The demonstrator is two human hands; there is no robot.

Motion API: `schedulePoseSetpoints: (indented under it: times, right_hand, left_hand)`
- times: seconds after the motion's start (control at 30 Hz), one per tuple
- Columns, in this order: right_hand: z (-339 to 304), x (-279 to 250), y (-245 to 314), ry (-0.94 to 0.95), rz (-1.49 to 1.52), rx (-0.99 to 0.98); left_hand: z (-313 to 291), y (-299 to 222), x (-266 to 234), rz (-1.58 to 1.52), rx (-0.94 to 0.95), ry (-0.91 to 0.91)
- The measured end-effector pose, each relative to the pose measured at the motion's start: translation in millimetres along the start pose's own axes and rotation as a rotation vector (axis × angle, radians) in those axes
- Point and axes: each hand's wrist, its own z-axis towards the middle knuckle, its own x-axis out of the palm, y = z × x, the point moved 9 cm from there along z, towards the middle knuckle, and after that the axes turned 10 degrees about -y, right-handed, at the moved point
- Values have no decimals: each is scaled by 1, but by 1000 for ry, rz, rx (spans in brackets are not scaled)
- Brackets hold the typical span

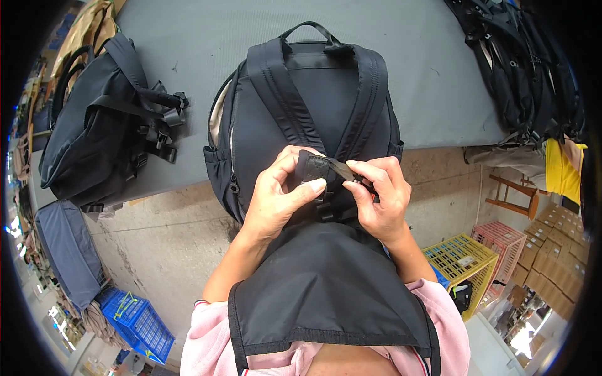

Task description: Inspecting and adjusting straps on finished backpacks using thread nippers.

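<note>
A black backpack lies on the grey table with its back panel and two padded shoulder straps facing up. My left hand pinches the lower end of one shoulder strap, where a stitched dark patch shows. Close beside it, my right hand grips a thin black webbing strap between thumb and fingers. The two hands are a few centimetres apart over the lower part of the pack. Behind my fingers the strap's lower fittings are partly hidden.
A second black backpack with dangling buckles lies at the left on the grey table. More black bags are piled at the right. On the floor stand a blue crate, a yellow crate, a pink crate and stacked cartons.
</note>
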Motion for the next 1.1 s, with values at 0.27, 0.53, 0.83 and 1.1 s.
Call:
schedulePoseSetpoints:
  times: [0.27,0.53,0.83,1.1]
  right_hand:
    - [-1,-5,6,-3,-113,-102]
    - [-5,-11,5,-40,-99,-112]
    - [-3,-9,10,18,-140,-198]
    - [0,-18,13,-17,-178,-173]
  left_hand:
    - [1,-6,1,96,72,8]
    - [0,-6,4,87,23,2]
    - [-1,-6,5,144,43,30]
    - [-2,-13,8,348,202,-58]
